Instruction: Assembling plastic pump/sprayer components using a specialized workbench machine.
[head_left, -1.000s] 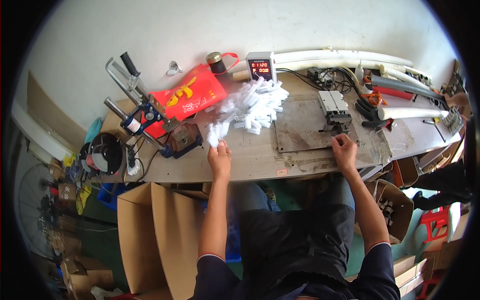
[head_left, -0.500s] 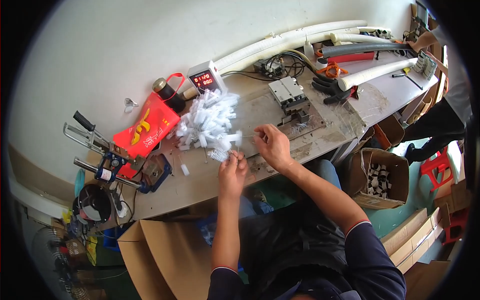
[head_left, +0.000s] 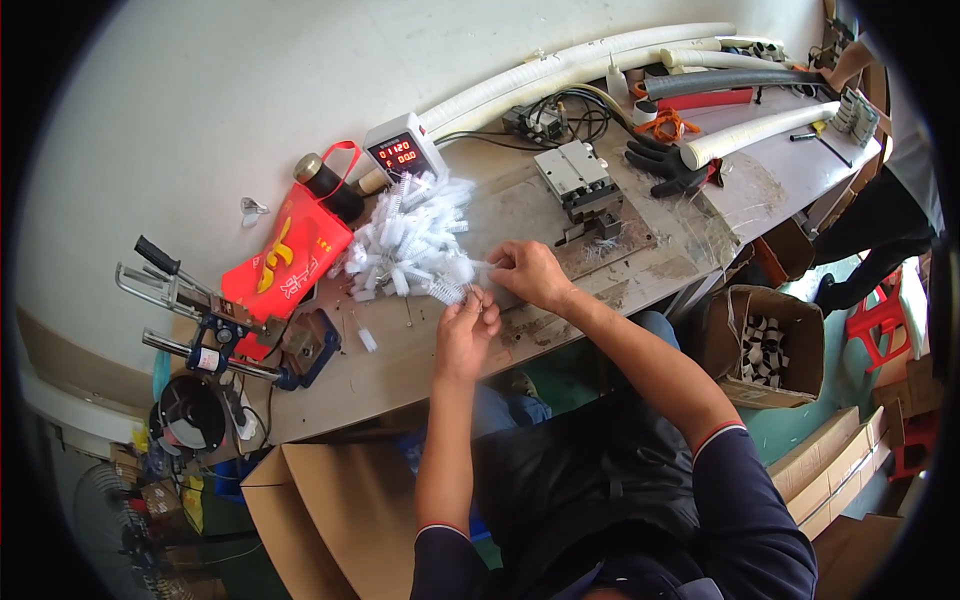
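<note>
At the near edge of the white brush pile (head_left: pixel 415 235) on the workbench (head_left: pixel 398 352), my left hand (head_left: pixel 466 337) pinches a spiral bristle brush (head_left: pixel 446 291), while whether my right hand (head_left: pixel 533 275), curled close beside, grips another I cannot tell.

The worktop (head_left: pixel 400 372) is greyish beige, stained brown toward its front edge. The brushes (head_left: pixel 415 235) are translucent white. Near the left end, the press (head_left: pixel 222 332) pairs blue with silver and a black handle (head_left: pixel 157 254); the bag (head_left: pixel 305 245) is red with a yellow motif (head_left: pixel 272 264). Along the back edge, the display (head_left: pixel 426 150) is white with red digits (head_left: pixel 398 152), the pipes (head_left: pixel 570 75) cream. The glove (head_left: pixel 662 167) is black, the sleeves (head_left: pixel 748 495) navy with red-and-white trim (head_left: pixel 718 433).
</note>
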